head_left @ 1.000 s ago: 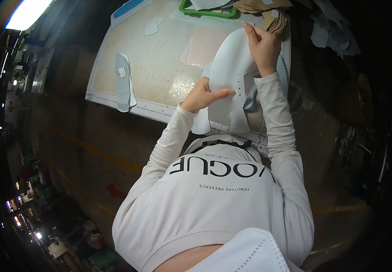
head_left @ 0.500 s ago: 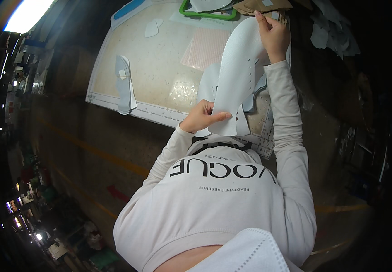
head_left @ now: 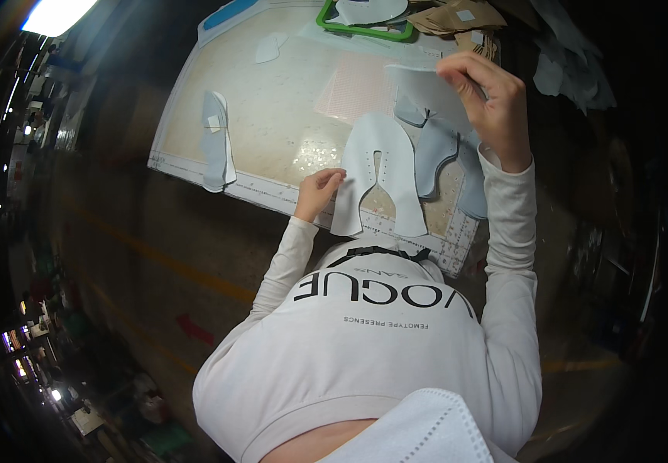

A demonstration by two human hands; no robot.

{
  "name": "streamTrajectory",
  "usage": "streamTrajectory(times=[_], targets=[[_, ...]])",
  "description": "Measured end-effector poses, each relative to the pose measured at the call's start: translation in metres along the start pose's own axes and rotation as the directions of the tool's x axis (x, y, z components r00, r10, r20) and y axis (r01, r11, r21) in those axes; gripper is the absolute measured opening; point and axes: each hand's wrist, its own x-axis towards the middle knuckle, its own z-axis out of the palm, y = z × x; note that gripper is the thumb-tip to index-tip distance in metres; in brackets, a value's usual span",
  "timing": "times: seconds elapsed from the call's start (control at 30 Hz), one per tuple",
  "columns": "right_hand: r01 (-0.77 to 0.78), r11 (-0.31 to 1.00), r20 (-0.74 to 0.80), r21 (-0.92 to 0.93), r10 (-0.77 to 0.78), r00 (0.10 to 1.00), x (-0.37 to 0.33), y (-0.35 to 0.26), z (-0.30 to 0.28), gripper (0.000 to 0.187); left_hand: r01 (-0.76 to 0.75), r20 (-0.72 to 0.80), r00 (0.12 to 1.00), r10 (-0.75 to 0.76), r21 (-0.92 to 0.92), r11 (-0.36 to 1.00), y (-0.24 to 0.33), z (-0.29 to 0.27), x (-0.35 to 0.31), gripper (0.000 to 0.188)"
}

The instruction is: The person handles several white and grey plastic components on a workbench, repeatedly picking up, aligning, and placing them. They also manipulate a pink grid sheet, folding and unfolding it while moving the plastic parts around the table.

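Observation:
A white shoe upper piece point(head_left: 361, 150) lies flat on the table near its front edge, with a central slot, rows of small holes and two legs spread toward me. At its left edge is my left hand point(head_left: 318, 193), fingers drawn together with nothing visible in them; whether the tips touch the piece I cannot tell. Raised over the right part of the table, my right hand point(head_left: 494, 100) pinches the edge of a thin pale sheet point(head_left: 422, 83), partly hidden by the hand. Below that sheet lie blue-grey cut pieces point(head_left: 436, 150).
Pink striped sheets point(head_left: 349, 89) lie mid-table. Grey and white pieces point(head_left: 214, 143) rest at the left, a small pale piece point(head_left: 269, 49) farther back. At the far side are a green tray point(head_left: 380, 32) and brown paper pieces point(head_left: 457, 17). Pale sheets point(head_left: 573, 65) hang at right.
Both hands held a long white piece stretched between them. My left hand has let go and moved slightly left; my right moved right and nearer. The flat upper piece is now uncovered.

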Motion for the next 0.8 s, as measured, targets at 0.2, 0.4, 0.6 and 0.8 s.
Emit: streamTrajectory(times=[0.2,0.4,0.6,0.8], targets=[[-0.084,0.994,0.02,0.066,0.082,0.996,-0.017,-0.033,-0.016,0.016,-0.121,-0.205,0.966,0.155,0.172,0.978,-0.019,-0.005,0.0,0.024],[-0.337,0.929,0.119,0.154,0.321,0.939,-0.052,0.038,0.023,0.019,0.014,-0.204,0.979,-0.011,0.015,1.0,-0.038,0.003,0.0,0.024],[-0.61,0.792,0.308,-0.005,0.581,0.753,-0.123,0.128,0.123,0.019,-0.132,-0.285,0.942,0.18,0.18,0.975,-0.045,0.017,0.009,0.029],[-0.75,0.646,0.142,0.146,0.736,0.662,-0.162,0.119,0.125,0.018,0.017,-0.301,0.953,0.033,0.161,0.987,-0.031,0.028,0.012,0.04]])
